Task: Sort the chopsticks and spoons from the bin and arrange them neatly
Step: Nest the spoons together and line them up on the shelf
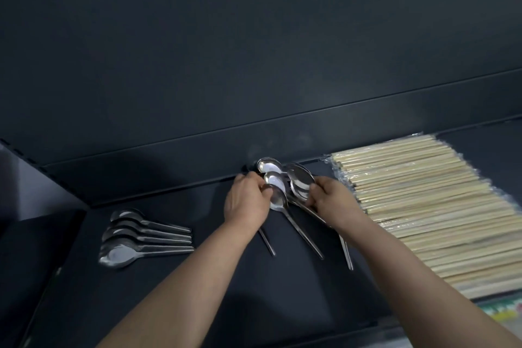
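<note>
Dark shelf fills the lower view, with a dark back panel above it. On the right side of the shelf lies a wide flat row of pale chopsticks in clear plastic wrap, packed side by side and running from the back edge toward the front. Both bare forearms reach in from the bottom and meet near the back edge, just left of the chopsticks. Left hand has its fingers curled, thumb on a bowl of the middle spoons. Right hand is also curled, fingertips pinching the rim of the rightmost bowl in that cluster. About 4 bowls overlap there, fanned out, with 3 handles showing toward the front and splayed apart. Left spoon group is well apart on the left of the shelf: about 5 metal spoons lined up, bowls left, handles pointing right, roughly parallel and touching. Small coloured labels sit at the right edge; text unreadable.
</note>
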### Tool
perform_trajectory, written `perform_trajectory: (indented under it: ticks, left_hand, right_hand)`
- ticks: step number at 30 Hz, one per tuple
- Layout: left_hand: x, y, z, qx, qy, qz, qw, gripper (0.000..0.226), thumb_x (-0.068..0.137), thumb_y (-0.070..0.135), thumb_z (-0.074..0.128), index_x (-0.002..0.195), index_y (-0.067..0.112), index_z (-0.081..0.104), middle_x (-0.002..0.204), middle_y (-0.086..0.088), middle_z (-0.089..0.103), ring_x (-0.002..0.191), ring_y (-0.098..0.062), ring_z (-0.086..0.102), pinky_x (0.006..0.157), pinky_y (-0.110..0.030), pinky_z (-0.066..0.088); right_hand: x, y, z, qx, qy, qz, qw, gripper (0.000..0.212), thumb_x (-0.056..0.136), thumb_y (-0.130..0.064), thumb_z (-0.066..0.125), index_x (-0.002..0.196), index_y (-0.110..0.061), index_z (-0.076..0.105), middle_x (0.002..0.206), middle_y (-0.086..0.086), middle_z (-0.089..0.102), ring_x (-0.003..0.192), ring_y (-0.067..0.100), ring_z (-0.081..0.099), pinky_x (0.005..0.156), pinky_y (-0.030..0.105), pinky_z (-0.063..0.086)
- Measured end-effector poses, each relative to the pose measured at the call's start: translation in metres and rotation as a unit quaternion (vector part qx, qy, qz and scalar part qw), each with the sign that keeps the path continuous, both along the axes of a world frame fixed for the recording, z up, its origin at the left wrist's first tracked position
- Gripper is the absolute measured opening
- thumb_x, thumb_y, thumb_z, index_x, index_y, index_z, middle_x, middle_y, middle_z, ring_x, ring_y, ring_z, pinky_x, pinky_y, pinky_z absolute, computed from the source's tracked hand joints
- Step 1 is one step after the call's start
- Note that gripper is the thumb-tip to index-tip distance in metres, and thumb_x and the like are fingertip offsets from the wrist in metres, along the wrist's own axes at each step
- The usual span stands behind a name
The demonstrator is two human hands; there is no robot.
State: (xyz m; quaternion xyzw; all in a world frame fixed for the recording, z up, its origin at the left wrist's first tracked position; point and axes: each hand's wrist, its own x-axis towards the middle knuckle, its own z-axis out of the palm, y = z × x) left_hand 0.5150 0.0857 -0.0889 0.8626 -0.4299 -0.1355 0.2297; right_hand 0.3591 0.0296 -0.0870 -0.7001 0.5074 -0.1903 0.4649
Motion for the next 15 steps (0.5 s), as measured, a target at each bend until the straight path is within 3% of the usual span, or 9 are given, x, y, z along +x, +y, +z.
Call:
perform_trajectory:
  ticks: [5, 8, 12, 15]
  left_hand:
    - [-0.002, 0.000, 0.008, 0.014, -0.018, -0.006, 1.000, 0.007, 0.094, 0.027, 0.053, 0.091, 0.025, 0.060, 0.096, 0.003, 0.066, 0.092, -0.022, 0.060, 0.071, -0.031, 0.045]
    - [-0.002, -0.001, 0.012, -0.030, 0.026, -0.027, 0.999, 0.009, 0.094, 0.026, 0.056, 0.085, 0.025, 0.057, 0.087, 0.005, 0.066, 0.088, -0.020, 0.061, 0.074, -0.033, 0.048]
    - [-0.003, 0.000, 0.014, -0.099, 0.078, 0.000, 0.992, 0.010, 0.092, 0.023, 0.061, 0.082, 0.024, 0.059, 0.079, 0.011, 0.062, 0.082, -0.016, 0.061, 0.075, -0.031, 0.050]
    - [0.007, 0.005, 0.013, -0.161, 0.126, 0.039, 0.978, 0.006, 0.089, 0.027, 0.065, 0.085, 0.022, 0.065, 0.079, 0.009, 0.066, 0.078, -0.015, 0.064, 0.072, -0.031, 0.051]
  right_hand:
    - [-0.002, 0.000, -0.001, 0.054, -0.043, -0.026, 0.997, 0.016, 0.099, -0.016, 0.038, 0.094, -0.025, 0.051, 0.081, 0.002, 0.064, 0.066, 0.023, 0.069, 0.056, 0.034, 0.051]
    - [0.006, 0.004, -0.002, 0.066, -0.051, 0.003, 0.996, 0.020, 0.094, -0.018, 0.040, 0.095, -0.025, 0.059, 0.079, 0.003, 0.066, 0.064, 0.020, 0.066, 0.066, 0.041, 0.051]
    - [0.020, 0.015, 0.001, 0.145, -0.077, 0.024, 0.986, 0.019, 0.101, -0.021, 0.035, 0.104, -0.019, 0.053, 0.089, 0.006, 0.065, 0.052, 0.016, 0.062, 0.042, 0.022, 0.045]
    - [0.021, 0.016, 0.000, 0.112, -0.040, 0.049, 0.992, 0.013, 0.100, -0.024, 0.042, 0.092, -0.020, 0.051, 0.082, -0.002, 0.063, 0.048, 0.010, 0.048, 0.037, 0.016, 0.033]
